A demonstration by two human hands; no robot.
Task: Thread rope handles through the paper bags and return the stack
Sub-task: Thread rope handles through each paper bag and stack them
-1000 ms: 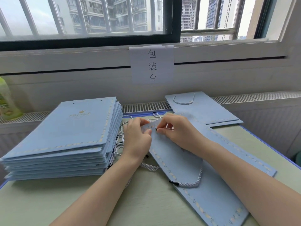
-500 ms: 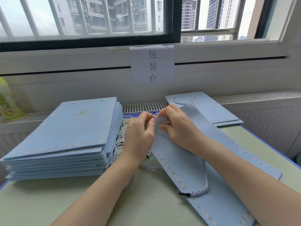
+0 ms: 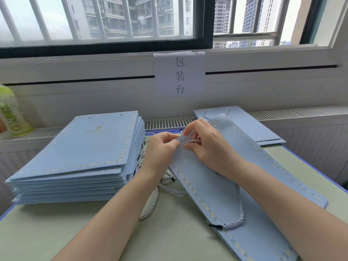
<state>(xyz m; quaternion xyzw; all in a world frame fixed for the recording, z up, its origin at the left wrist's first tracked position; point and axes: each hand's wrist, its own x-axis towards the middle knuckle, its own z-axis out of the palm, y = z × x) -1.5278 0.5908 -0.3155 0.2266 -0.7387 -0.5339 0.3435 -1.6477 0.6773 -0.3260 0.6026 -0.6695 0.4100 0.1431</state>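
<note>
The characters 包装台 are printed in black, one below the other, on a white sheet (image 3: 179, 73) taped under the window. "PRINCE" is stamped in gold beneath a small crown on the top bag of the stack (image 3: 88, 146). Lettering on the green bottle (image 3: 11, 112) is seen, but it is perhaps too blurred to be read.

Packing workstation: posted sign (image 3: 179, 74), stacked paper bags (image 3: 79, 157), windowside table (image 3: 56, 232).

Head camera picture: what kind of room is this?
Probably a packing workstation by a window: a paper sign reads "packing table", a stack of flat blue bags awaits handles, and loose rope handles lie on the table.
</note>
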